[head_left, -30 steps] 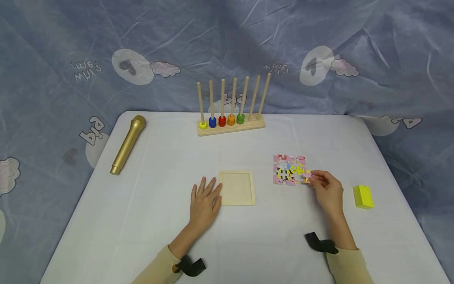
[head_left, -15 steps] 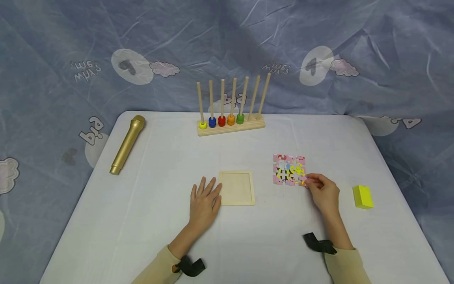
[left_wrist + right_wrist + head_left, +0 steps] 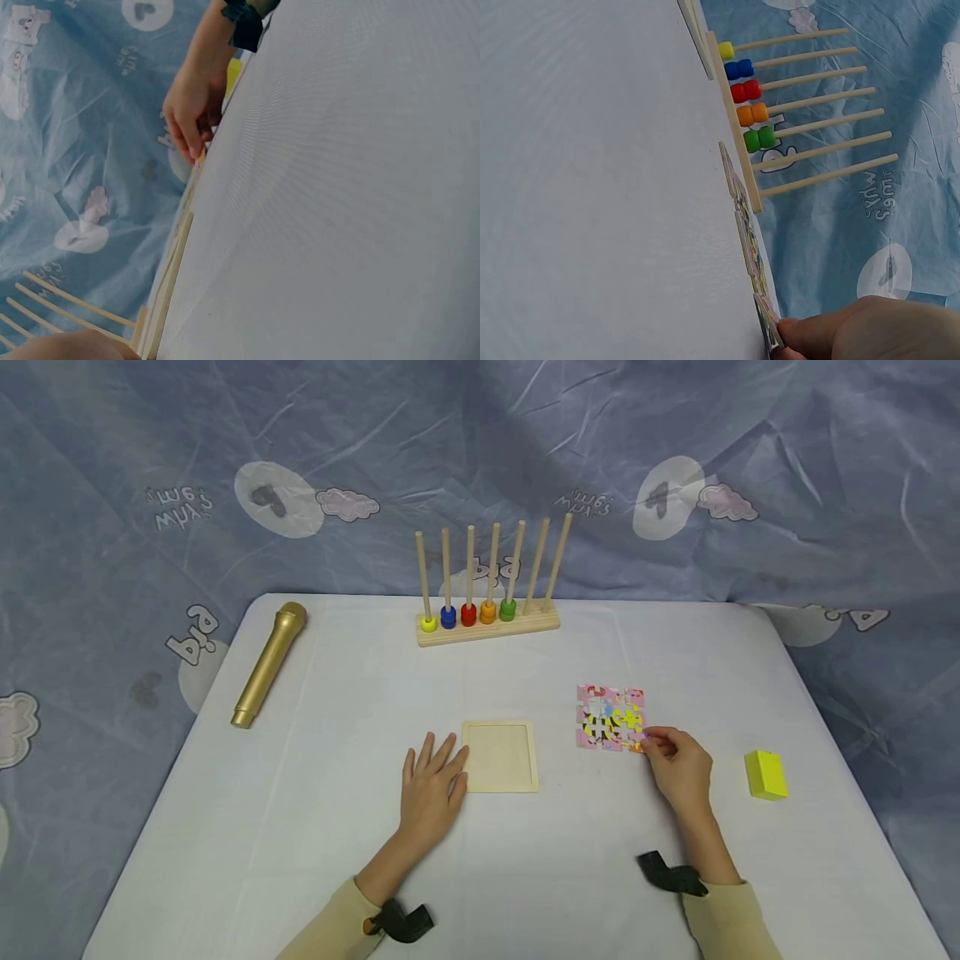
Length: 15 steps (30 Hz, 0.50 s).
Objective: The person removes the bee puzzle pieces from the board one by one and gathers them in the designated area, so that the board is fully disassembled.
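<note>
At the near right corner of a pink and yellow jigsaw puzzle [image 3: 609, 718], my right hand [image 3: 681, 768] pinches a puzzle piece [image 3: 768, 315] between thumb and fingers. In the right wrist view that piece is slightly tilted at the end of the assembled row. My left hand [image 3: 431, 797] lies flat with fingers spread, its fingertips at the left edge of a square wooden puzzle tray [image 3: 501, 757]. The tray's bare recess faces up.
A wooden peg stand [image 3: 487, 628] with coloured beads is at the back of the white table [image 3: 360, 693]. A gold microphone [image 3: 270, 666] lies at the far left. A yellow block [image 3: 767, 775] sits to the right of my right hand.
My right hand has moved slightly left, bringing the pinched puzzle piece from beside the puzzle in against its near right corner. My left hand and the tray have stayed in place.
</note>
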Tool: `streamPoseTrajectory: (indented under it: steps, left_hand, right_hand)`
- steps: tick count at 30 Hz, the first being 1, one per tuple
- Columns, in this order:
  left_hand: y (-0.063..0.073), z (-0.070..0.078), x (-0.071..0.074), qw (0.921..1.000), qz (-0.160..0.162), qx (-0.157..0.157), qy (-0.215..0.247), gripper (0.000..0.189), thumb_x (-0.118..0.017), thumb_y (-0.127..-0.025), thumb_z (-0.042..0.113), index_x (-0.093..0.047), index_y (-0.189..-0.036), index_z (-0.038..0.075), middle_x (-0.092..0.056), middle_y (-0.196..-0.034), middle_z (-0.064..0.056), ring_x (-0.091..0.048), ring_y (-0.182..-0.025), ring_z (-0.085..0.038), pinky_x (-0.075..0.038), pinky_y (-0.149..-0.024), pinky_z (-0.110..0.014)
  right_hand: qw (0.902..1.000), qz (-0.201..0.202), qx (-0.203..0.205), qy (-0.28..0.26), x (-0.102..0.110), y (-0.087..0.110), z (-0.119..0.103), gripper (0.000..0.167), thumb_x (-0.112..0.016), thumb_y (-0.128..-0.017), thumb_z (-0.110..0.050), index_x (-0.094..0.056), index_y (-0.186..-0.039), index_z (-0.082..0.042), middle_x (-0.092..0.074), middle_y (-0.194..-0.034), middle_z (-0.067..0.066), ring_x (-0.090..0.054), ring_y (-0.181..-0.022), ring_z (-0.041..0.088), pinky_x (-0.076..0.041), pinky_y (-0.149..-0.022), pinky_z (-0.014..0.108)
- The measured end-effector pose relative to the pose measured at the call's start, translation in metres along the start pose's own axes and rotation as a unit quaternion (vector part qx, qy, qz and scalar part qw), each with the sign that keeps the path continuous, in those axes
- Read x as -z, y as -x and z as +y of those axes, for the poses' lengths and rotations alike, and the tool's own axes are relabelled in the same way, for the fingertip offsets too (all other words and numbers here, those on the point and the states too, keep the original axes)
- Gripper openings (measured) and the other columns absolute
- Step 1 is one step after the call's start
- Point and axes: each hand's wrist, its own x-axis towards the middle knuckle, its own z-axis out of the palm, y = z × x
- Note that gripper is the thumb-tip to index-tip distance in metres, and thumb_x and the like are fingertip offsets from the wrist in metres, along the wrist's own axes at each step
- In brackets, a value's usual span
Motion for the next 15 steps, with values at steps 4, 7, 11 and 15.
streamPoseTrajectory:
  steps: [4, 7, 11, 15]
  left_hand:
    - [-0.0003, 0.0006, 0.0004, 1.0, 0.002, -0.002, 0.001, 0.037, -0.06, -0.095, 0.022, -0.064, -0.131, 0.014, -0.049, -0.148, -0.009, -0.031, -0.144, -0.04, -0.019, -0.113, -0.065]
    - [-0.0007, 0.0006, 0.0003, 1.0, 0.005, -0.004, 0.001, 0.037, -0.06, -0.094, 0.021, -0.064, -0.13, 0.015, -0.05, -0.147, -0.009, -0.032, -0.144, -0.04, -0.019, -0.113, -0.065]
    - [-0.0011, 0.0, -0.0001, 1.0, 0.008, -0.006, 0.001, 0.036, -0.061, -0.094, 0.021, -0.064, -0.13, 0.015, -0.05, -0.147, -0.01, -0.032, -0.144, -0.04, -0.02, -0.113, -0.065]
    - [-0.0013, -0.0005, -0.0006, 1.0, 0.004, -0.005, 0.0, 0.037, -0.061, -0.094, 0.021, -0.064, -0.131, 0.015, -0.049, -0.147, -0.01, -0.032, -0.144, -0.04, -0.019, -0.113, -0.065]
  right_hand:
    - [1.0, 0.004, 0.007, 0.004, -0.0006, -0.0005, 0.0008, 0.014, -0.07, -0.087, -0.007, -0.073, -0.1, -0.001, -0.065, -0.083, 0.011, -0.046, -0.068, -0.002, -0.035, -0.059, 0.011]
    - [0.9999, 0.008, 0.012, 0.005, -0.0008, -0.0011, 0.001, 0.013, -0.071, -0.086, -0.006, -0.074, -0.098, -0.001, -0.065, -0.081, 0.011, -0.045, -0.067, -0.003, -0.035, -0.059, 0.011]
    - [0.9998, 0.011, 0.016, 0.006, -0.0014, -0.002, 0.0015, 0.012, -0.071, -0.085, -0.006, -0.074, -0.096, -0.001, -0.064, -0.08, 0.011, -0.044, -0.066, -0.003, -0.034, -0.059, 0.012]
    - [0.9998, 0.009, 0.015, 0.006, -0.0019, -0.0024, 0.002, 0.012, -0.071, -0.085, -0.006, -0.074, -0.096, -0.001, -0.064, -0.081, 0.011, -0.044, -0.066, -0.003, -0.034, -0.06, 0.012]
